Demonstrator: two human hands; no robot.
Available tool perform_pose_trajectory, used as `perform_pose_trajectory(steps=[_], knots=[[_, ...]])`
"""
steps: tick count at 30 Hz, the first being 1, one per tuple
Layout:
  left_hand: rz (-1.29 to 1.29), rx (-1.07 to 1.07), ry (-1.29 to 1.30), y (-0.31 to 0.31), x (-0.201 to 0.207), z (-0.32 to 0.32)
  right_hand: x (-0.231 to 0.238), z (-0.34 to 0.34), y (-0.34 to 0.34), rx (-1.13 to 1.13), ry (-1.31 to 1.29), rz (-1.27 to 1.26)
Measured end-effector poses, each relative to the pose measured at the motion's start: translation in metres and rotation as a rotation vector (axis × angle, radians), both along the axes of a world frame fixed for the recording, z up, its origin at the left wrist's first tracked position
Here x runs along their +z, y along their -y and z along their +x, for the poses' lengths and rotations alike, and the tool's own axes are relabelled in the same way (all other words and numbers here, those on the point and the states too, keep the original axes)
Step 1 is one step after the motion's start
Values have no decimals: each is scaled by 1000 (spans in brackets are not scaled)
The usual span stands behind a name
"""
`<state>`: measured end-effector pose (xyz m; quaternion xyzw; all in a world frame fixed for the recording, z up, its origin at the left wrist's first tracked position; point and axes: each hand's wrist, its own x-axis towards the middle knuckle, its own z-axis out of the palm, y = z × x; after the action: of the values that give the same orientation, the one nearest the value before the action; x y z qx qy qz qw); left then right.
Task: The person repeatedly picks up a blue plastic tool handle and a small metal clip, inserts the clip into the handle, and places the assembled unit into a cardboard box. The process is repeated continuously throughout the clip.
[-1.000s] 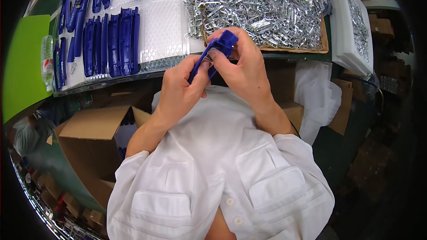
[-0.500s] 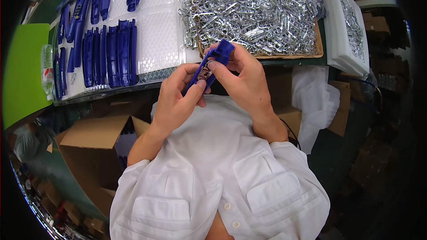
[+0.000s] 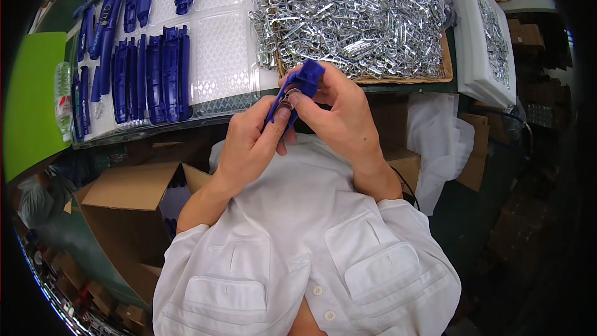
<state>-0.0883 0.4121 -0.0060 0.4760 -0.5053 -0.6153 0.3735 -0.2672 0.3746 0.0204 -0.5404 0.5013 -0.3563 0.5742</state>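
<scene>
Between both hands, in front of my chest, I grip a blue plastic housing (image 3: 309,74), tilted with its upper end to the right. A shiny metal clip (image 3: 288,98) lies inside its hollow, partly hidden by my thumbs. My left hand (image 3: 252,137) is closed round the lower end, thumb pressed on the metal part. Closed round the upper end is my right hand (image 3: 342,107), its thumb also against the metal. Just beyond my hands is a shallow cardboard tray (image 3: 449,56) heaped with metal clips (image 3: 367,18).
Clear plastic trays (image 3: 224,46) on the bench's left bear several blue housings (image 3: 154,78). Left of them are a plastic bottle (image 3: 63,96) and a green board (image 3: 34,99). White foam (image 3: 466,43) stands at right. An open cardboard box (image 3: 121,224) sits below, left.
The blue housing has turned slightly more upright and shifted a little left. My left thumb has moved up along the metal part; both hands keep their hold.
</scene>
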Motion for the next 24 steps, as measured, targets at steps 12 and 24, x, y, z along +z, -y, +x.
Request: perform_pose_trajectory(steps=[12,24], knots=[[118,90,2,3,-5,-3,-20,15,7,-75,-206,-133],[245,-97,-396,-1,9,25,4,0,9,-2,274,119]])
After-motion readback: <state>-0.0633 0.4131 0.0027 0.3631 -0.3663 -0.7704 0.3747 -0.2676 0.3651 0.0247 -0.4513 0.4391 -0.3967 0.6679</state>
